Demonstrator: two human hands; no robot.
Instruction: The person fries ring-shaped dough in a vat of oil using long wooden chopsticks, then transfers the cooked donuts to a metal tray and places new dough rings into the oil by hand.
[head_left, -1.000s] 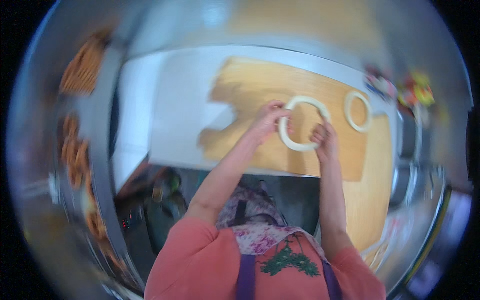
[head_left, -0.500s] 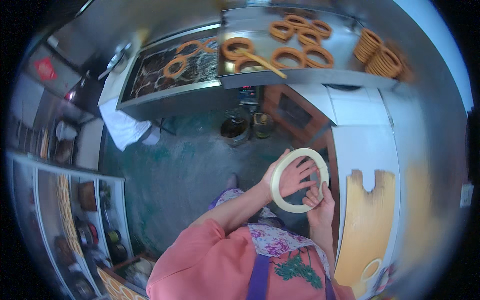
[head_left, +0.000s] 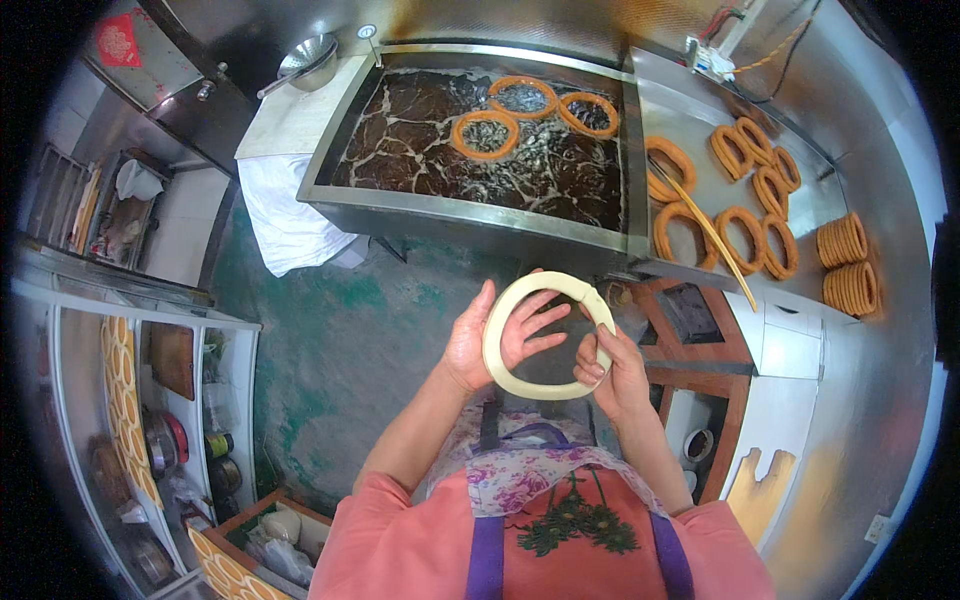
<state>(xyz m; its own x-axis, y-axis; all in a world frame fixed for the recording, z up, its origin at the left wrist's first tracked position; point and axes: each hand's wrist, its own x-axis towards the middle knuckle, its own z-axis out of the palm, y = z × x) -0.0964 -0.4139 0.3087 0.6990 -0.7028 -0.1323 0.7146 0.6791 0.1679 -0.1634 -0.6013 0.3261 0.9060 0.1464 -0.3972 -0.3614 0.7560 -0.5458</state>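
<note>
A pale raw dough ring [head_left: 493, 342] is held up in front of my chest, tilted toward me. My right hand [head_left: 622, 375] is closed on its right side, with the fingers curled around the rim near a small seam. My left hand [head_left: 516, 338] is behind the ring's left side, open and touching it. Its fingers are spread and show through the hole. Beyond my hands, several browned dough rings [head_left: 484, 154] float in dark, bubbling oil in a metal fryer [head_left: 470, 208].
Right of the fryer, a metal tray [head_left: 690, 100] bears several fried rings, stacked rings [head_left: 850, 290] and long sticks [head_left: 735, 270]. A steel bowl [head_left: 318, 72] stands at the far left. Shelves [head_left: 225, 400] line the near left. A wooden board [head_left: 757, 500] lies at the right.
My view has turned toward the fryer, now in full sight. My hands still hold the dough ring, which appears further left in the picture, with the left fingers still spread.
</note>
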